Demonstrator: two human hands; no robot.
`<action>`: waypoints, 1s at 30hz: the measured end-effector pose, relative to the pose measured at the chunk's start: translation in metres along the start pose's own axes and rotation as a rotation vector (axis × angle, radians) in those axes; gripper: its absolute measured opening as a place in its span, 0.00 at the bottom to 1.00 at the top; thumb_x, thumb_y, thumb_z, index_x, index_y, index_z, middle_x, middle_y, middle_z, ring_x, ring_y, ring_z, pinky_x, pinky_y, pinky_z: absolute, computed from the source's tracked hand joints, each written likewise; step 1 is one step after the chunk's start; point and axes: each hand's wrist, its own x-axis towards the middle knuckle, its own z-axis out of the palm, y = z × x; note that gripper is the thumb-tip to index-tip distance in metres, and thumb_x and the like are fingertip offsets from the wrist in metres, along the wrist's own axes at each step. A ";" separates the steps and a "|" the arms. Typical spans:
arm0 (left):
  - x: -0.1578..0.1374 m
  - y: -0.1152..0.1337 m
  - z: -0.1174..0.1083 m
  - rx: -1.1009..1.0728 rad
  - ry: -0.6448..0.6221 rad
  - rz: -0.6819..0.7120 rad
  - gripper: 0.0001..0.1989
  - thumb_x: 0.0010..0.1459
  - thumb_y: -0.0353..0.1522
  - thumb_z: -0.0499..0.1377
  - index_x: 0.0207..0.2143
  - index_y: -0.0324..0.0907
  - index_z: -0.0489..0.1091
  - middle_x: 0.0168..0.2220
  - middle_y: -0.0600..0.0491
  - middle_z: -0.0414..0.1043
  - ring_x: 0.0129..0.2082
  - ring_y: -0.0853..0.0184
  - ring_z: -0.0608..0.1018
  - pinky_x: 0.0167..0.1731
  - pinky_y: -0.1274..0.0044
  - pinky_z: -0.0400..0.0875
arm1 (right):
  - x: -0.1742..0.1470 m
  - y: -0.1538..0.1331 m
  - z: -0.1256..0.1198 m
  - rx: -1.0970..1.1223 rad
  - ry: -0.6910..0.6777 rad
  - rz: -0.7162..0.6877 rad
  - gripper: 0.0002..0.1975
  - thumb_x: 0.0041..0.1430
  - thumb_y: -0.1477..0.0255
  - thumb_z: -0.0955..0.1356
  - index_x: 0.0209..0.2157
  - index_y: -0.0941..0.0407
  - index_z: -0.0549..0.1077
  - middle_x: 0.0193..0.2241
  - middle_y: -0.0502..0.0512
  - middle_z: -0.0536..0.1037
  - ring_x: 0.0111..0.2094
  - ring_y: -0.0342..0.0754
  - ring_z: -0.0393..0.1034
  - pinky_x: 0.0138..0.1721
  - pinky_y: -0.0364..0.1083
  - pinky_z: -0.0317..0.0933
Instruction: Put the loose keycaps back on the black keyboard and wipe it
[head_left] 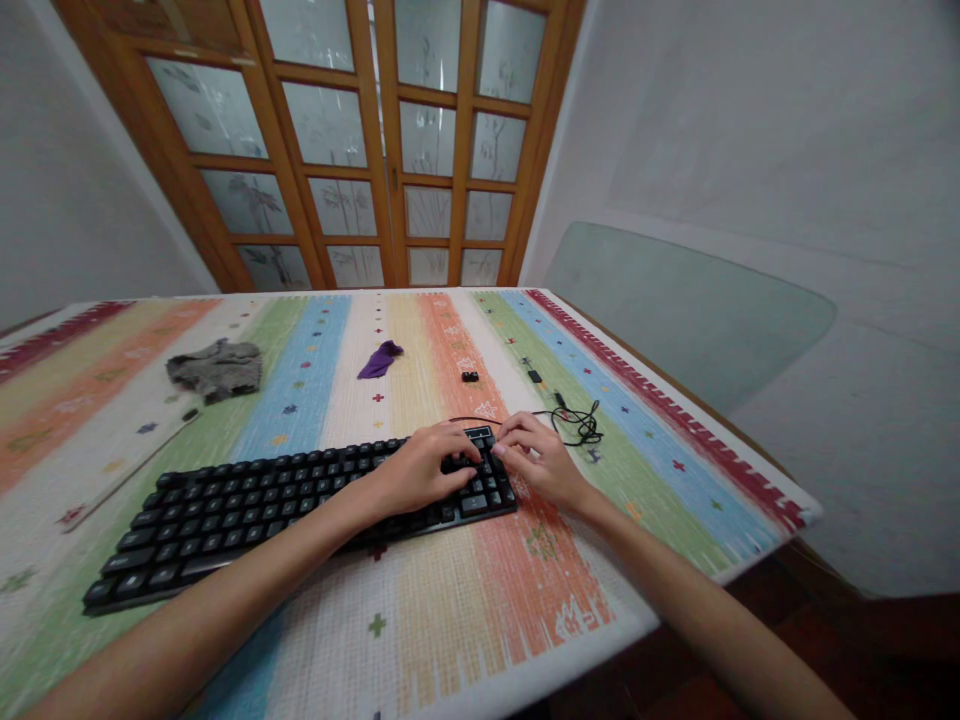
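Observation:
A black keyboard (277, 510) lies slantwise on the striped cloth, its right end nearest the middle of the view. Over the number keys at that end is my left hand (427, 465), palm down, fingers bent and thumb apart from them, the tips at the keys. My right hand (544, 462) is at the keyboard's right edge, fingers curled and thumb and forefinger drawn together by the upper number keys. Whatever is between those tips is too small to make out. Behind the right hand, a thin black cable (581, 422) lies in a loose coil.
Beyond the keyboard lie a small black object (470, 377), a purple cloth (381, 360) and a grey, furry-looking cloth (217, 370). A thin pale stick with a dark tip (135, 468) is at the left. The table's right edge (720, 575) runs near my right forearm.

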 end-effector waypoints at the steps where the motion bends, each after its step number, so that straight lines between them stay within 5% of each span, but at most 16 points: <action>1: -0.002 0.001 0.004 -0.001 -0.012 0.005 0.05 0.57 0.28 0.61 0.36 0.42 0.76 0.37 0.52 0.77 0.38 0.65 0.77 0.42 0.74 0.70 | 0.000 -0.001 0.001 -0.007 -0.009 -0.008 0.10 0.64 0.70 0.66 0.29 0.56 0.75 0.34 0.56 0.73 0.38 0.49 0.68 0.42 0.50 0.62; 11: -0.003 -0.006 0.011 0.055 -0.024 0.039 0.06 0.58 0.26 0.60 0.34 0.39 0.78 0.33 0.50 0.79 0.35 0.66 0.78 0.39 0.75 0.71 | -0.003 -0.002 0.008 -0.073 -0.167 -0.136 0.03 0.63 0.75 0.68 0.36 0.55 0.76 0.36 0.53 0.80 0.39 0.49 0.70 0.47 0.53 0.60; 30: -0.001 -0.007 0.011 0.059 -0.038 0.072 0.08 0.58 0.26 0.58 0.32 0.39 0.78 0.30 0.50 0.78 0.31 0.67 0.78 0.37 0.76 0.70 | -0.002 -0.006 0.010 -0.076 -0.173 -0.057 0.03 0.63 0.72 0.69 0.38 0.54 0.76 0.38 0.56 0.76 0.42 0.51 0.68 0.47 0.53 0.62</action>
